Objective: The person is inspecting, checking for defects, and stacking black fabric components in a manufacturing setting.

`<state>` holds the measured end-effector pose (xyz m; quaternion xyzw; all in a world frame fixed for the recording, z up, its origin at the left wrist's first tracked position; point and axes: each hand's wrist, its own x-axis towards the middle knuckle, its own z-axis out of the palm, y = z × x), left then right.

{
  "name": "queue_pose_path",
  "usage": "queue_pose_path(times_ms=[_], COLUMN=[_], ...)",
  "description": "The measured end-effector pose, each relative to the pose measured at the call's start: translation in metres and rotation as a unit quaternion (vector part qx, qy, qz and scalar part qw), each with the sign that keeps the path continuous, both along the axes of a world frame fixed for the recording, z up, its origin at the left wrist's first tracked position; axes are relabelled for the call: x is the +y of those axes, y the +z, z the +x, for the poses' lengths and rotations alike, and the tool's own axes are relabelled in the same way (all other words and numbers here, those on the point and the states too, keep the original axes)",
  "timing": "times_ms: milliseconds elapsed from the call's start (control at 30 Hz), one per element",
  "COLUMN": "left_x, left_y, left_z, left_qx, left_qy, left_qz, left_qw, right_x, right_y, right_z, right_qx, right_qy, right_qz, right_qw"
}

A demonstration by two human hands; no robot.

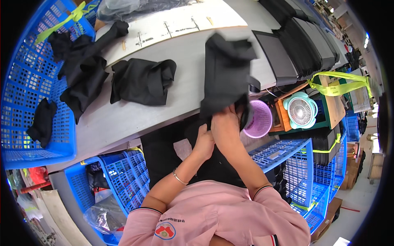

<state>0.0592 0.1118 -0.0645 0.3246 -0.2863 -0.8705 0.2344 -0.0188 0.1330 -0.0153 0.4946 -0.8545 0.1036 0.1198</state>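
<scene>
Black piece [228,76] mid-handling at the counter's [184,88] front edge, gripped by right hand [226,126], fingertips hidden. Left hand [204,142] curled close by; can't tell if pinching. Second piece [138,82] on counter, others [84,84] at blue basket [24,82]. Done versus pending: unclear.
</scene>
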Motion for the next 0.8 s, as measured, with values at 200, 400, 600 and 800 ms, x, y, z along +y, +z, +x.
queue_pose_path(times_ms=[200, 400, 600, 800], left_x=[-0.003, -0.003, -0.029, -0.025], left_y=[-0.014, 0.003, 0.029, 0.041], left_z=[0.008, 0.024, 0.047, 0.077], left_qx=[0.020, -0.037, -0.088, -0.029], left_qy=[-0.112, 0.126, 0.055, -0.004], left_qz=[-0.034, -0.260, -0.319, -0.240], left_qw=[0.993, 0.957, 0.942, 0.970], right_x=[-0.002, 0.007, 0.008, 0.040], right_y=[-0.012, -0.045, -0.041, -0.022], right_z=[-0.003, -0.004, -0.004, 0.006], right_qx=[-0.079, 0.020, 0.126, -0.121], right_qy=[-0.012, 0.055, 0.024, 0.012], right_qz=[0.010, -0.014, -0.014, 0.092], right_qw=[0.997, 0.998, 0.992, 0.988])
